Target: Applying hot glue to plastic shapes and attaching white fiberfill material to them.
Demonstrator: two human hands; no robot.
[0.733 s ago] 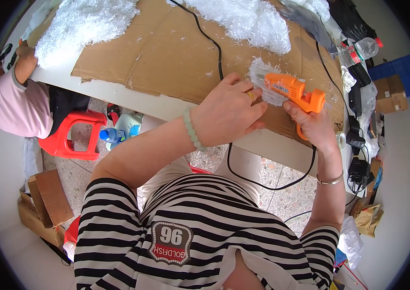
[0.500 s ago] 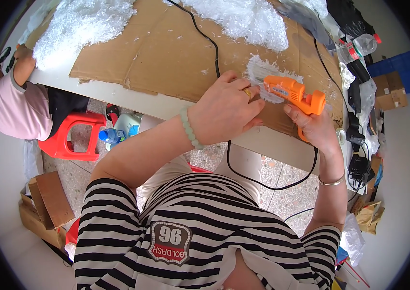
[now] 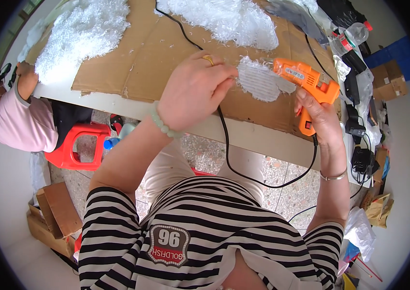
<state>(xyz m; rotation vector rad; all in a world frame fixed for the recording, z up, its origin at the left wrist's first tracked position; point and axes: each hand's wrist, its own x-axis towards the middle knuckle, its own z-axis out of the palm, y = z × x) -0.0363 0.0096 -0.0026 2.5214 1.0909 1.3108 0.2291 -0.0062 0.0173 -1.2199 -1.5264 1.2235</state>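
Two hands are busy over the cardboard (image 3: pixel 132 63) on the table (image 3: pixel 258 137). My right hand (image 3: pixel 318 118) is closed around the grip of the orange glue gun (image 3: pixel 306 79), with the nozzle aimed left at the white piece (image 3: pixel 260 82), a flat ribbed patch of frilly plastic lying on the cardboard. My left hand (image 3: pixel 193 92) is curled, fingertips pinched on the left edge of that piece; how much of it I have between my fingers I cannot tell, since my knuckles hide the contact. The gun's black cord (image 3: pixel 224 130) runs under my left hand and loops below the table edge. I judge this the gluing step: the piece is held steady and the nozzle sits right at its rim. The next move would call for a steady bead along the edge, with my fingertips kept clear of the hot tip and the cord kept from dragging on the piece. Heaps of white fluff (image 3: pixel 76 36) lie farther back.
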